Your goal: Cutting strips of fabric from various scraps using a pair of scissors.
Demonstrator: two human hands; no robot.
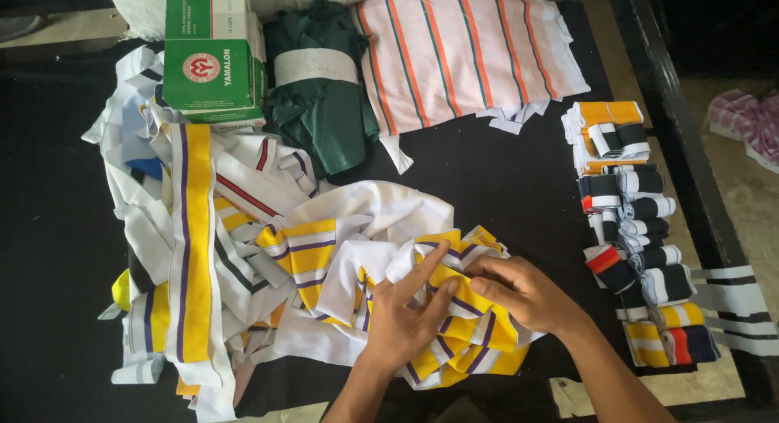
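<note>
A bunch of yellow, white and purple striped fabric pieces (458, 326) lies at the near middle of the black table (503, 180). My left hand (402, 313) rests flat on the bunch with its fingers spread and the index finger pointing up. My right hand (519, 292) presses on the same bunch from the right, its fingers curled over a yellow strip. The two hands touch each other over the cloth. A white cloth (373, 216) spreads under and behind the bunch.
A long yellow and purple band (195, 244) lies on a heap of white strips at the left. Green boxes (213, 54), a dark green bundle (320, 82) and an orange-striped pink cloth (462, 50) sit at the back. Rolled collar bundles (637, 228) line the right edge.
</note>
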